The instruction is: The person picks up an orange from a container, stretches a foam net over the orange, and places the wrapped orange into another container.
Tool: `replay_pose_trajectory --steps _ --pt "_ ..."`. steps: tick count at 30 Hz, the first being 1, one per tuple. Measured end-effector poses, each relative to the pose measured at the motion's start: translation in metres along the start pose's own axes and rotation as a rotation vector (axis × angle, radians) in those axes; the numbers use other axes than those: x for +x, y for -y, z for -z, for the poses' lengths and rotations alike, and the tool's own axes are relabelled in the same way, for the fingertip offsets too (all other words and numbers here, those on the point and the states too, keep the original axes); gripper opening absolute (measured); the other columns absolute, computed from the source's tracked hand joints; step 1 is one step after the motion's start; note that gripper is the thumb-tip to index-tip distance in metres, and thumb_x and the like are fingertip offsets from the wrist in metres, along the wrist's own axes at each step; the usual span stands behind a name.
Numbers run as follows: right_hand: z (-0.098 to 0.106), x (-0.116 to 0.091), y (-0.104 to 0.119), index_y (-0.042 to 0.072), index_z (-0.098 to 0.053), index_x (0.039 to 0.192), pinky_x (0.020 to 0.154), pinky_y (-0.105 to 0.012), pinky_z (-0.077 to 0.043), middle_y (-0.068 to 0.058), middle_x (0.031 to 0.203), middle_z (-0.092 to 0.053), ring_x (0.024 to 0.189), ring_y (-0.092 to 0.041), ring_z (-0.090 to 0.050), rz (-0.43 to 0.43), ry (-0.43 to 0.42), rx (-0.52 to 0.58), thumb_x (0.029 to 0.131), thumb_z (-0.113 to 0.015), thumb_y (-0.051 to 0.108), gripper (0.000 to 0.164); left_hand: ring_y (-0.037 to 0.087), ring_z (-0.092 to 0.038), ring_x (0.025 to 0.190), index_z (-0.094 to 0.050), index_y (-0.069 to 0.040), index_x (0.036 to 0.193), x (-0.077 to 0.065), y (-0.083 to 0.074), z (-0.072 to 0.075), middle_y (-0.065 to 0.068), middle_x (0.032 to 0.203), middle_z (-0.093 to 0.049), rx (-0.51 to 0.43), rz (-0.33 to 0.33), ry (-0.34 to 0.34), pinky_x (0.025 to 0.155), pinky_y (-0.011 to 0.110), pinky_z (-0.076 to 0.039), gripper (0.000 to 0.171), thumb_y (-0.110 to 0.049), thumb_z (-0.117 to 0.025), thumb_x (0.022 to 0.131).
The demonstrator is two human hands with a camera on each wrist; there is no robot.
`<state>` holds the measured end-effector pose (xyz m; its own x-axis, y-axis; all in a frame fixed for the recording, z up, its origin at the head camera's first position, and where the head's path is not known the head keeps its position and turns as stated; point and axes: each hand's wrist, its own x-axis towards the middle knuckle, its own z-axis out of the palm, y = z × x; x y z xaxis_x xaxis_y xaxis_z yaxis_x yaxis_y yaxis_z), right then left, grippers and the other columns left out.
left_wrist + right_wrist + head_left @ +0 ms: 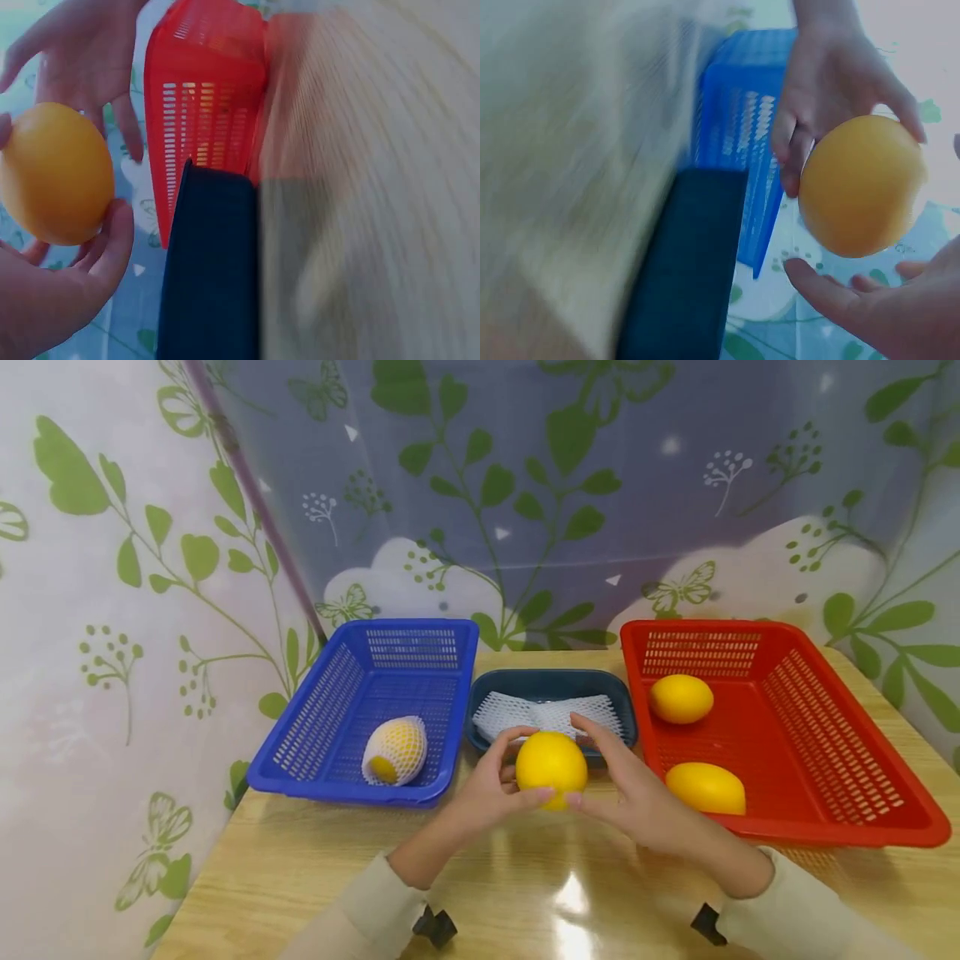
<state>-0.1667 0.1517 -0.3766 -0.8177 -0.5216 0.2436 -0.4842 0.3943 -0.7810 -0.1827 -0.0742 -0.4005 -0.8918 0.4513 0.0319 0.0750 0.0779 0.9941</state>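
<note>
A smooth, yellow oval fruit (pixel 551 768) is held up over the front of the small dark tray (pixel 480 681). My left hand (pixel 483 789) grips it, fingers on one side and thumb on the other; the left wrist view shows a fingertip against the fruit (pixel 58 174). Opposite, my right hand (pixel 637 793) is spread around the fruit's other side. In the right wrist view a gap shows between the straight fingers of the right hand (pixel 885 304) and the fruit (pixel 862 186). White foam net sleeves (pixel 536 717) lie in the tray, behind the hands.
At left stands a blue basket (pixel 315 789) holding one yellow fruit in a white foam net (pixel 397 750). A red basket (pixel 847 835) at right holds two bare yellow fruits, one farther back (pixel 681 698) and one near the front (pixel 705 787). A patterned curtain (pixel 480 527) hangs behind the wooden table (pixel 300 860).
</note>
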Motion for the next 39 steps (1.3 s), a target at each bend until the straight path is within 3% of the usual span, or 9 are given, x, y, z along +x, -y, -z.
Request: replay_pose_trajectory --steps 4,9,13,19,24,28,32,35,39 --pt "0.0 0.004 0.005 0.011 -0.017 0.153 0.096 -0.047 -0.049 -0.021 0.154 -0.024 0.133 -0.044 -0.038 -0.169 0.051 0.333 0.098 -0.058 0.027 0.071 0.017 -0.058 0.11 -0.037 -0.02 0.143 -0.006 -0.004 0.001 0.005 0.141 -0.043 0.293 -0.156 -0.036 0.095 0.034 -0.05 0.083 -0.023 -0.084 0.076" --pt "-0.001 0.009 0.01 0.008 -0.019 0.15 0.096 -0.04 -0.05 -0.019 0.151 -0.029 0.123 -0.034 -0.045 -0.344 0.112 0.594 0.1 -0.052 0.029 0.064 0.018 -0.049 0.119 -0.042 -0.016 0.138 -0.01 -0.007 -0.001 0.004 0.139 -0.043 0.606 -0.434 -0.054 0.099 0.031 -0.047 0.087 -0.023 -0.091 0.066" --pt "-0.004 0.01 0.01 0.001 -0.022 0.148 0.095 -0.033 -0.05 -0.019 0.143 -0.036 0.112 -0.027 -0.052 -0.387 0.119 0.677 0.099 -0.053 0.026 0.063 0.022 -0.05 0.121 -0.043 -0.017 0.135 -0.011 -0.007 -0.002 0.009 0.138 -0.042 0.727 -0.58 -0.051 0.101 0.032 -0.046 0.087 -0.026 -0.093 0.064" --pt "-0.009 0.012 0.008 -0.004 -0.027 0.144 0.09 -0.028 -0.052 -0.019 0.131 -0.046 0.104 -0.024 -0.056 -0.378 0.125 0.695 0.096 -0.057 0.022 0.062 0.025 -0.051 0.118 -0.043 -0.016 0.132 -0.011 -0.005 -0.002 0.012 0.134 -0.043 0.792 -0.658 -0.068 0.1 0.03 -0.047 0.086 -0.027 -0.093 0.063" --pt "-0.011 0.013 0.008 -0.003 -0.031 0.142 0.089 -0.027 -0.052 -0.019 0.13 -0.047 0.103 -0.025 -0.056 -0.401 0.082 0.669 0.094 -0.059 0.02 0.06 0.024 -0.048 0.121 -0.039 -0.016 0.136 -0.011 -0.006 -0.002 0.011 0.137 -0.039 0.829 -0.619 -0.042 0.1 0.032 -0.047 0.089 -0.03 -0.092 0.065" --pt "-0.011 0.014 0.008 0.001 -0.033 0.142 0.092 -0.031 -0.05 -0.018 0.133 -0.047 0.107 -0.027 -0.053 -0.437 0.03 0.547 0.092 -0.066 0.026 0.065 0.023 -0.046 0.124 -0.033 -0.02 0.144 -0.012 -0.01 0.001 0.01 0.143 -0.035 0.743 -0.497 -0.008 0.101 0.039 -0.047 0.094 -0.034 -0.089 0.069" --pt "-0.013 0.014 0.009 0.006 -0.035 0.142 0.095 -0.038 -0.05 -0.014 0.137 -0.047 0.113 -0.03 -0.051 -0.405 -0.032 0.382 0.086 -0.074 0.031 0.073 0.023 -0.046 0.127 -0.023 -0.026 0.15 -0.013 -0.013 0.007 0.007 0.148 -0.029 0.434 -0.29 0.005 0.1 0.043 -0.047 0.087 -0.033 -0.078 0.083" --pt "-0.017 0.012 0.011 0.006 -0.036 0.14 0.093 -0.036 -0.052 -0.013 0.137 -0.047 0.113 -0.031 -0.052 -0.302 -0.073 0.298 0.083 -0.079 0.026 0.074 0.03 -0.047 0.128 -0.017 -0.026 0.151 -0.012 -0.015 0.01 0.012 0.148 -0.028 0.144 -0.157 0.034 0.097 0.045 -0.049 0.077 -0.038 -0.066 0.093" --pt "-0.024 0.009 0.011 0.007 -0.039 0.137 0.092 -0.032 -0.052 -0.01 0.133 -0.05 0.11 -0.027 -0.054 -0.147 -0.137 0.193 0.077 -0.084 0.018 0.075 0.034 -0.048 0.126 -0.017 -0.021 0.15 -0.012 -0.014 0.011 0.018 0.147 -0.028 -0.103 -0.03 0.086 0.092 0.046 -0.052 0.074 -0.047 -0.058 0.095"
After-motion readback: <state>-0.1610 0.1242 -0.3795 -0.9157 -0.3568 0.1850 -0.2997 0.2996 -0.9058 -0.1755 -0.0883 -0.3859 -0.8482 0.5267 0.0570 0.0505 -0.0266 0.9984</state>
